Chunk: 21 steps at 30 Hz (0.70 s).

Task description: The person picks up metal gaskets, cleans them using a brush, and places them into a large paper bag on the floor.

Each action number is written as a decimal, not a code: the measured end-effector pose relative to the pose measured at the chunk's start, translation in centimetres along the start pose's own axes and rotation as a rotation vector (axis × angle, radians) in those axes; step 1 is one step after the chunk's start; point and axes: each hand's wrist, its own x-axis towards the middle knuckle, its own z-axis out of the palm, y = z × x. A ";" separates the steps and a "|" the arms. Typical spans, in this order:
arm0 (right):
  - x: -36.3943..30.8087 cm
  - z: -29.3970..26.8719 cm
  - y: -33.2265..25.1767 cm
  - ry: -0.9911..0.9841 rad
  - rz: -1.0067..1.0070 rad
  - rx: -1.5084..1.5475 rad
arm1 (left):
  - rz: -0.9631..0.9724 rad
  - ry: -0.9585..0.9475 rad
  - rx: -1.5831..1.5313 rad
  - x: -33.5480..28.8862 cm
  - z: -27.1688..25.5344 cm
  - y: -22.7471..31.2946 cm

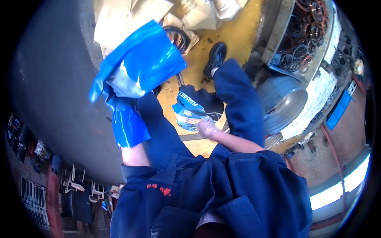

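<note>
My left hand (125, 82) wears a long blue rubber glove with a pale, worn patch. It is raised at the left and closed on a second blue rubber glove (156, 55), whose wide cuff points right. My right hand (206, 128), in a thin whitish glove, is low between my knees. Its fingers are curled at the edge of a crumpled blue printed plastic bag (188, 111). The fingertips are partly hidden against the bag.
Brown paper (198, 14) and black rings (176, 39) lie ahead on the yellow floor (238, 23). A tray of metal rings (303, 47) stands at the far right, near a large metal cylinder (283, 103). A dark grey surface (55, 87) fills the left.
</note>
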 end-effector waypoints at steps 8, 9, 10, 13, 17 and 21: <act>7.4 -4.4 1.7 0.372 0.213 0.217 | 0.105 0.023 0.063 3.6 -2.3 -3.7; 8.5 -4.4 2.0 0.319 0.242 0.253 | 0.126 0.018 0.059 4.3 -2.3 -3.3; 9.0 -4.4 2.3 0.293 0.176 0.179 | 0.143 0.022 0.052 4.7 -2.5 -2.9; 10.0 -3.2 3.7 0.240 -0.004 -0.080 | 0.180 0.020 0.034 5.7 -2.7 -2.0; 11.0 -0.5 3.7 0.017 -0.168 -0.257 | 0.253 0.074 0.014 5.2 -4.4 0.9; 13.7 4.9 6.4 -0.164 -0.206 -0.336 | 0.290 0.085 0.021 4.4 -4.7 2.5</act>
